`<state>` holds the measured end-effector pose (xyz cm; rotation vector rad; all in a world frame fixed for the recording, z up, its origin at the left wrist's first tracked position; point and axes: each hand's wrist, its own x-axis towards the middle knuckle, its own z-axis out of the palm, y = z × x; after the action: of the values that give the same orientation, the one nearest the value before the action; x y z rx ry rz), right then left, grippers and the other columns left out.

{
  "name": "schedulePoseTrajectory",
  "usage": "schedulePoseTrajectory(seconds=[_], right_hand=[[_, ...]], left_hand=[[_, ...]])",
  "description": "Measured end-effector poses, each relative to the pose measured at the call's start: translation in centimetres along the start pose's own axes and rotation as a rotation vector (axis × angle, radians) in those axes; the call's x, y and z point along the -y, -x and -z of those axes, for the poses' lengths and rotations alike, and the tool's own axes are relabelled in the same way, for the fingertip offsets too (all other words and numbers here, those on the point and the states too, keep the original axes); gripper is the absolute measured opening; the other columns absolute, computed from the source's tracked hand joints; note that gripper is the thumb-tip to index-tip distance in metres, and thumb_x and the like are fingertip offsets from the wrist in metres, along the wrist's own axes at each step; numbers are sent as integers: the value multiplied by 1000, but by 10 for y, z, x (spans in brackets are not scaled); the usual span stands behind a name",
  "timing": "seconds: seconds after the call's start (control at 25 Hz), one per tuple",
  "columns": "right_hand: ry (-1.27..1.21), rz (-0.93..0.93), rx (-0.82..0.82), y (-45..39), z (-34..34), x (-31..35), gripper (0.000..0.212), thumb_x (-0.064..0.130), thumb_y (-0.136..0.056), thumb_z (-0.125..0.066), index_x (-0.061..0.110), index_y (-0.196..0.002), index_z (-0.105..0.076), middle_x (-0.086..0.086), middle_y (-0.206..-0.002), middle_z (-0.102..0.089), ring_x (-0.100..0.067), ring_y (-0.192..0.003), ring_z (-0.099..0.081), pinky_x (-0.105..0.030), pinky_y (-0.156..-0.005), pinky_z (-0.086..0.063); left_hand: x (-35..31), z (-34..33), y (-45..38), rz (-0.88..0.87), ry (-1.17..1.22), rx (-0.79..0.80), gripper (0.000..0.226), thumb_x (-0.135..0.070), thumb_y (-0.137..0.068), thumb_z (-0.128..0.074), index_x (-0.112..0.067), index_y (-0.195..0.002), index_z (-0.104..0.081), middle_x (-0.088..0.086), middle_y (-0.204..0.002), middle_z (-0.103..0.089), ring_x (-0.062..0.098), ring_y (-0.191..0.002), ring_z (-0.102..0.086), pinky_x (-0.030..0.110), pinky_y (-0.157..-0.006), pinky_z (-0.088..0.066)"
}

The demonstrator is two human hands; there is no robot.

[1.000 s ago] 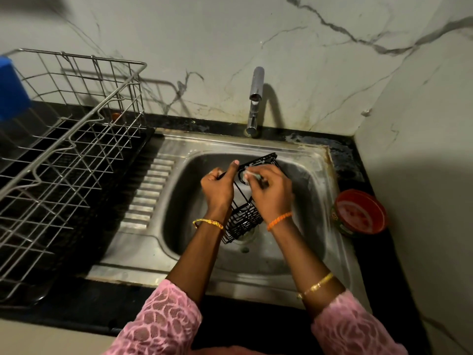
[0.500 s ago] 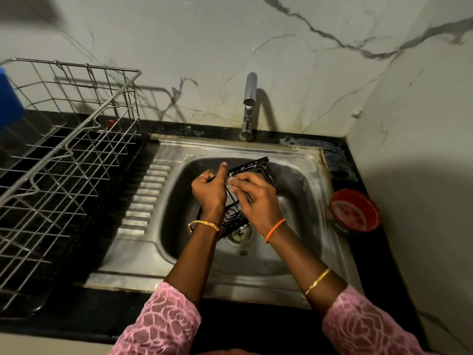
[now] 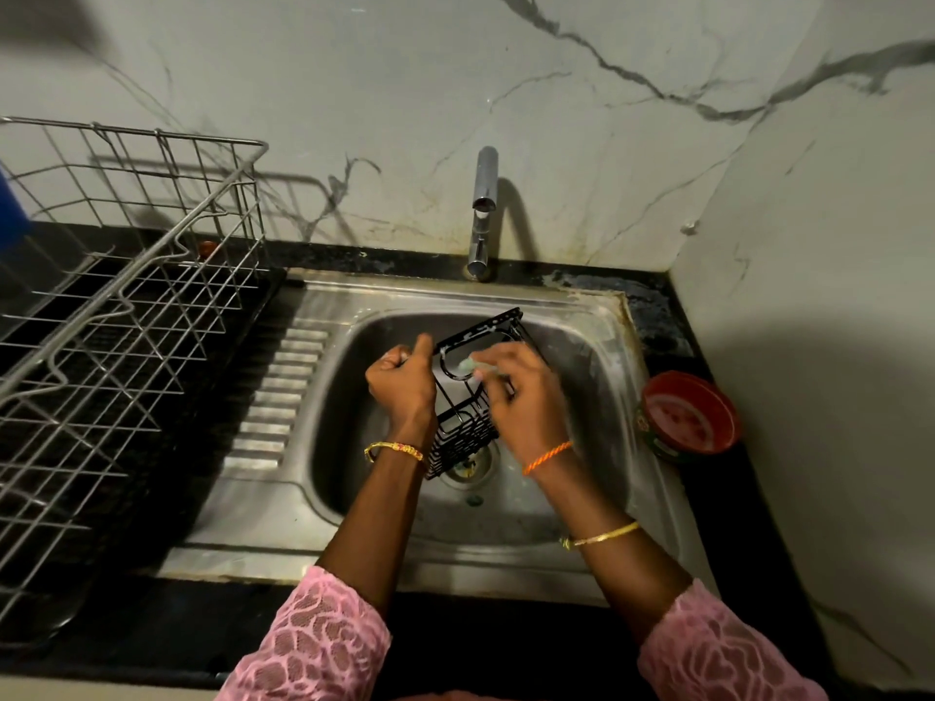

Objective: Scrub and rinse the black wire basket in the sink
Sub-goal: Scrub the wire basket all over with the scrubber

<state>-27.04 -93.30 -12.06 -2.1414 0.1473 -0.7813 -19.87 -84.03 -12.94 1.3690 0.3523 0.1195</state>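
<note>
The black wire basket is held tilted over the steel sink, its flat back plate toward the tap and its wire cage down near the drain. My left hand grips the basket's left edge. My right hand presses a small pale green scrubber against the back plate, where white soap streaks show. The hand is blurred. No water runs from the tap.
A steel wire dish rack stands on the black counter to the left, with a blue object at its far left edge. A round red tub sits on the counter right of the sink. Marble walls close in behind and on the right.
My right hand with the scrubber has shifted back and forth across the basket's back plate. The basket has turned slightly in my left hand, staying over the drain.
</note>
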Motion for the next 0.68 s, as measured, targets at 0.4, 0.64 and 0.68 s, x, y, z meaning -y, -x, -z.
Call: schedulePoseTrajectory(seconds=[0.4, 0.64, 0.68], right_hand=[[107, -118, -106, -43, 5, -21, 16, -6, -79, -61, 2, -89, -70, -15, -94, -64, -23, -86, -61, -12, -80, -43], [51, 117, 202, -22, -21, 5, 28, -18, -78, -51, -3, -93, -69, -16, -96, -61, -1, -83, -51, 2, -76, -37], [61, 93, 169, -26, -18, 0, 27, -18, -78, -51, -3, -92, -69, -17, -95, -61, -4, -84, -52, 1, -76, -37]], left_hand=[[3, 5, -1, -25, 0, 23, 47, -2, -76, -63, -17, -44, -33, -14, -34, -27, 4, -41, -22, 23, -48, -29], [8, 3, -7, -1, 37, -9, 46, -1, -74, -64, -18, -45, -34, -12, -41, -27, 8, -48, -22, 27, -51, -26], [8, 4, -7, -3, 33, -9, 46, -1, -75, -64, -18, -45, -33, -12, -42, -26, 7, -48, -22, 27, -50, -26]])
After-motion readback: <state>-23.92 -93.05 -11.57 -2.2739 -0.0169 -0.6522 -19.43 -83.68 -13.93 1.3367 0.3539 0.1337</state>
